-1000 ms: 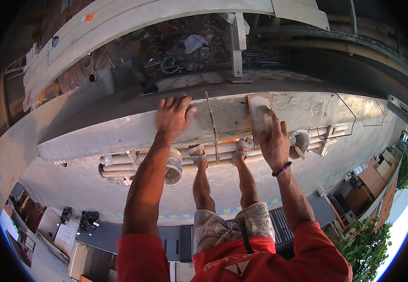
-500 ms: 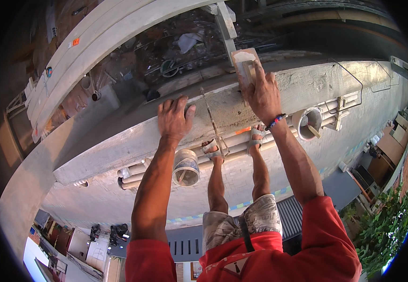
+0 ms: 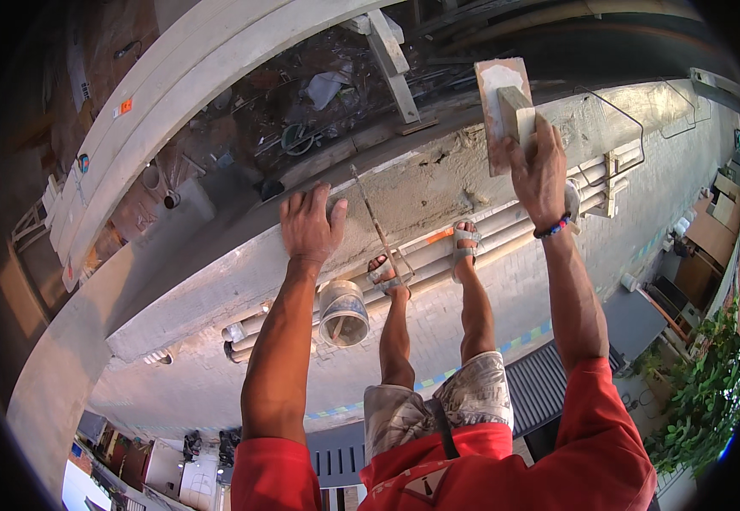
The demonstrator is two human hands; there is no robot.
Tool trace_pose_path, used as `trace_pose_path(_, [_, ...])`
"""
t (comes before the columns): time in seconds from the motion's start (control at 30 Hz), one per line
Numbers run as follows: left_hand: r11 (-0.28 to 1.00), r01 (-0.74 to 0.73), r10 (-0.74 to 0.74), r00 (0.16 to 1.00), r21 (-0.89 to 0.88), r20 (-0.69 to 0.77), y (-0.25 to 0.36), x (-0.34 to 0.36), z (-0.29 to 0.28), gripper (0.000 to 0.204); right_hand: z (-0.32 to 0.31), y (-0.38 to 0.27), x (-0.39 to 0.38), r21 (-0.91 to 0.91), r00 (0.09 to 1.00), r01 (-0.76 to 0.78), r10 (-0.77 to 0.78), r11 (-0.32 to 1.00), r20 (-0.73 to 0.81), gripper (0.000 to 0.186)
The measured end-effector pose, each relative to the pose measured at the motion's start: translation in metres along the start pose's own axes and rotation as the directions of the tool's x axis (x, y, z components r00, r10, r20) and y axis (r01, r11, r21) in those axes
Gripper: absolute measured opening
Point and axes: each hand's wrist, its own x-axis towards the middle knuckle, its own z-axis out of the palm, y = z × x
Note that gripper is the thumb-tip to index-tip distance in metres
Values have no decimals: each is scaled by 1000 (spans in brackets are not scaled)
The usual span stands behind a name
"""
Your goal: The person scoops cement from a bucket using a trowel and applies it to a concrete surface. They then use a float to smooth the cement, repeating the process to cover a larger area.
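Observation:
My left hand rests on the top of a long concrete ledge, fingers spread, holding nothing. To the right, my right hand is closed around the wooden grip of a plastering float. The float's board is tilted up, with pale mortar smeared on it, over the far edge of the ledge. Whether it touches the ledge I cannot tell. Between my hands the mortar surface looks rough and damp, with a few pits. A thin rod crosses the ledge beside my left hand.
My sandalled feet stand on long poles along the wall. A bucket with a stick inside hangs below my left hand. Another bucket is mostly hidden behind my right wrist. Bent wire projects at the right. Beyond the ledge lies a littered lower area.
My right hand has moved the float right and away from the ledge's middle, uncovering more rough mortar. My left hand stays on the ledge. The view has shifted slightly.

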Motion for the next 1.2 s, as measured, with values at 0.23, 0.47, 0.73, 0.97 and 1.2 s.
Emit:
trace_pose_path(0.23, [999,49,-50,998,17,32,0,0,4,42,58,-41,-63,-27,986,-9,13,1000,164,51])
trace_pose_path(0.47, [999,21,-22,1000,41,16,-2,-1,5,41,36,34,-18,-148,983,-182,184,972,1,52])
trace_pose_path(0.73, [999,13,-13,1000,30,-2,-6,-2,5,42,-58,158,-4,-84,947,-315,307,945,-92,51])
trace_pose_path(0.97, [999,0,1,1000,46,-14,-2,1,8,43,-26,172,-59,-22,903,-422,419,906,-93,45])
trace_pose_path(1.2, [998,-32,33,999,59,-2,-6,0,9,44,34,32,-117,203,939,-336,343,920,0,50])
